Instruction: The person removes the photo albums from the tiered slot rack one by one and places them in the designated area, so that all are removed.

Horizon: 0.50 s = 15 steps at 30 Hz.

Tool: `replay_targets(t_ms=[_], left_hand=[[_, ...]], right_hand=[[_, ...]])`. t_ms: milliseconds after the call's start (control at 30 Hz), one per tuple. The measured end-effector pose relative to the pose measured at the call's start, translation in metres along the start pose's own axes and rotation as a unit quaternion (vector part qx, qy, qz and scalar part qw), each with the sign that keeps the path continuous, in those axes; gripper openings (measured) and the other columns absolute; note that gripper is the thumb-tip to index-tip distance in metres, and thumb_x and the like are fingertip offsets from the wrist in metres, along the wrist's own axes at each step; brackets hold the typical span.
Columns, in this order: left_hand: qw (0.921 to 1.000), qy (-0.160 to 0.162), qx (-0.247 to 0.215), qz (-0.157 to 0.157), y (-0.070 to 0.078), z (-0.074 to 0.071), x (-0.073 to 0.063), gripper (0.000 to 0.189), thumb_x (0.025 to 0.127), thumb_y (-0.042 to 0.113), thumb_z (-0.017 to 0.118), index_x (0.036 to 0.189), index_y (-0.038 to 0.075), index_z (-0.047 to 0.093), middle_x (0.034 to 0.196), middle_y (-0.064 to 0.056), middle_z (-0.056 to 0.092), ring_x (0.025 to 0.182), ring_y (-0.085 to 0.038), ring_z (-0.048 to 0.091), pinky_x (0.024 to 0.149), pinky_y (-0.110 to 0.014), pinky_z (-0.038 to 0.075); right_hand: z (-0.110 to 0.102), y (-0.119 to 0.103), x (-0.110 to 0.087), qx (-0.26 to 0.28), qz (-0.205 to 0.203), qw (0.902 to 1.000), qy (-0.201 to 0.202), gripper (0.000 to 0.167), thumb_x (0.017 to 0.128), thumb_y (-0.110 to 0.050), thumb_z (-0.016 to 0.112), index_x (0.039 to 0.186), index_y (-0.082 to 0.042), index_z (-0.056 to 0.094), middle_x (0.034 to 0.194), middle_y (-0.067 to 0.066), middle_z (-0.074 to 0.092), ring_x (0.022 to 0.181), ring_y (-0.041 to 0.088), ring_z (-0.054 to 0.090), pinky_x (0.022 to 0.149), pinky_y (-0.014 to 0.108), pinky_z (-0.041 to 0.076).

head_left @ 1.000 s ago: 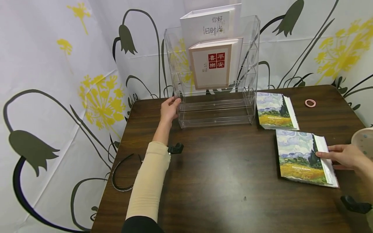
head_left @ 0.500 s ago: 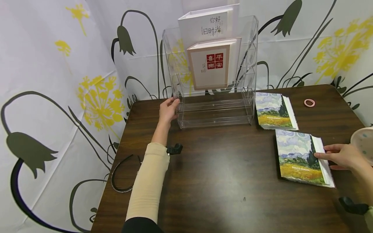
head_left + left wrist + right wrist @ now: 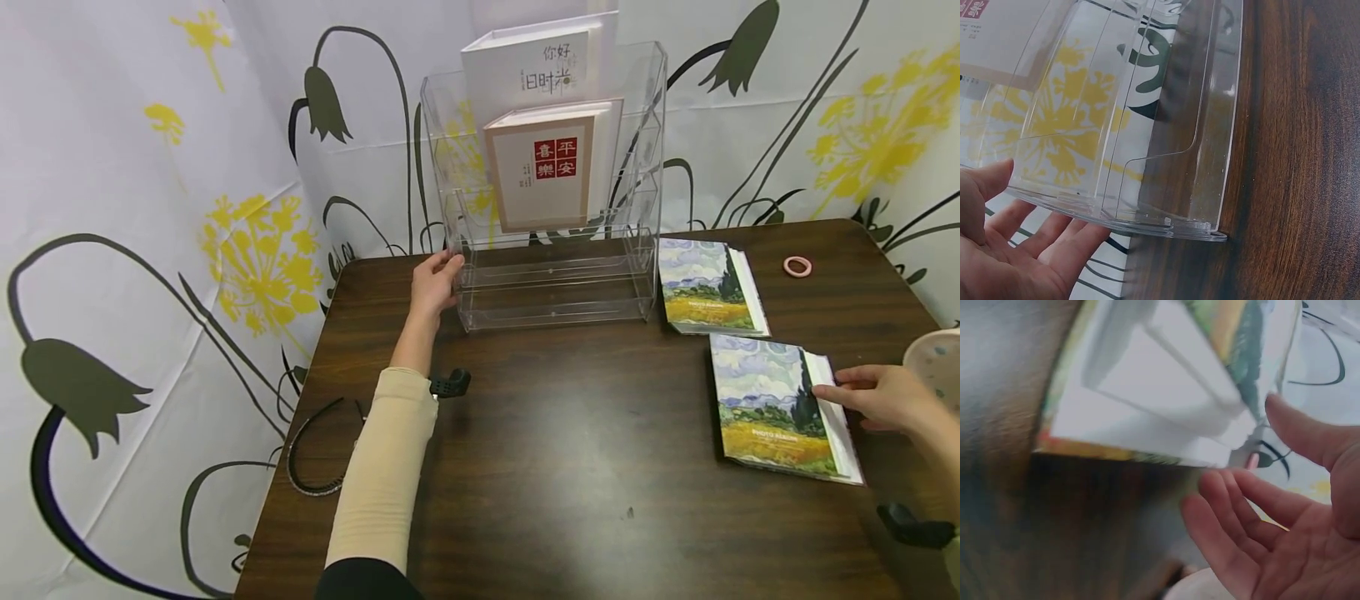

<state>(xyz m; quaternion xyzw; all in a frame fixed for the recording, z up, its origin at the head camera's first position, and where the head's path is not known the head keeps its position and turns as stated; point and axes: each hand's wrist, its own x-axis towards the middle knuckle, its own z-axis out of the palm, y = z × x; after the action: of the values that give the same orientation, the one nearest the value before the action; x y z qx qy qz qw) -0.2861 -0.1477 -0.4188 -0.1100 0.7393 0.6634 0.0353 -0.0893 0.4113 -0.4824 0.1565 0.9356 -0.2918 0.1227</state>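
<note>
Just beside the right hand's [image 3: 888, 400] fingers [image 3: 1215, 540] lies the nearer photo album [image 3: 776, 407].

Flower-printed white curtain [image 3: 262, 108] behind brown table [image 3: 570, 500]

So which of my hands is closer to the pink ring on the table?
Right. Your right hand, at the front photo album, is in front of the pink ring, slightly right. Your left hand is far left of the ring, at the clear plastic rack.

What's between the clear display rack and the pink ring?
The rear photo album, beside the clear display rack, then bare tabletop up to the pink ring. Head view shows it.
</note>
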Motion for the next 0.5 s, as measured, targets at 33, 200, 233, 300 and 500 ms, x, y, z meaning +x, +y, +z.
replay_targets(t_ms=[33,200,233,300,500], left_hand=[[1.0,-0.001,-0.001,0.0,-0.001,0.0,0.0,0.047,0.098,0.028,0.062,0.141,0.009,0.053,0.13,-0.014,0.055,0.121,-0.032,0.052,0.092,-0.051,0.051],[1.0,-0.001,0.0,0.003,-0.001,0.0,-0.001,0.048,0.099,0.028,0.061,0.142,0.009,0.051,0.132,-0.015,0.054,0.121,-0.032,0.053,0.093,-0.052,0.05],[1.0,0.0,-0.001,0.002,-0.001,0.0,-0.001,0.048,0.099,0.028,0.061,0.142,0.008,0.051,0.133,-0.015,0.054,0.121,-0.032,0.052,0.093,-0.052,0.05],[1.0,0.001,-0.001,0.001,-0.001,0.0,-0.002,0.048,0.099,0.027,0.061,0.142,0.008,0.051,0.133,-0.015,0.054,0.121,-0.032,0.052,0.094,-0.052,0.05],[1.0,0.003,0.002,0.002,0.0,0.001,-0.002,0.047,0.099,0.028,0.061,0.141,0.008,0.052,0.132,-0.015,0.054,0.121,-0.032,0.052,0.094,-0.052,0.05]], right_hand=[[-0.002,-0.007,-0.003,-0.007,-0.008,0.9998,0.017,0.078,0.093,-0.047,0.064,0.119,0.024,0.045,0.107,0.043,0.051,0.078,0.041,0.063,0.059,0.043,0.057],[-0.012,-0.048,-0.008,-0.02,-0.06,0.9919,0.11,0.058,0.095,-0.036,0.065,0.116,0.017,0.053,0.102,0.037,0.058,0.084,0.045,0.059,0.065,0.053,0.051],[-0.013,-0.058,-0.007,-0.019,-0.078,0.9892,0.122,0.055,0.096,-0.034,0.065,0.117,0.016,0.054,0.103,0.036,0.059,0.088,0.047,0.058,0.066,0.055,0.05],[-0.016,-0.08,-0.005,-0.009,-0.107,0.9847,0.137,0.055,0.096,-0.036,0.064,0.12,0.012,0.055,0.108,0.036,0.06,0.095,0.049,0.057,0.07,0.057,0.047],[-0.023,-0.144,0.002,0.047,-0.224,0.9572,0.177,0.047,0.092,-0.03,0.071,0.126,0.0,0.061,0.12,0.023,0.063,0.1,0.027,0.062,0.07,0.016,0.042]])
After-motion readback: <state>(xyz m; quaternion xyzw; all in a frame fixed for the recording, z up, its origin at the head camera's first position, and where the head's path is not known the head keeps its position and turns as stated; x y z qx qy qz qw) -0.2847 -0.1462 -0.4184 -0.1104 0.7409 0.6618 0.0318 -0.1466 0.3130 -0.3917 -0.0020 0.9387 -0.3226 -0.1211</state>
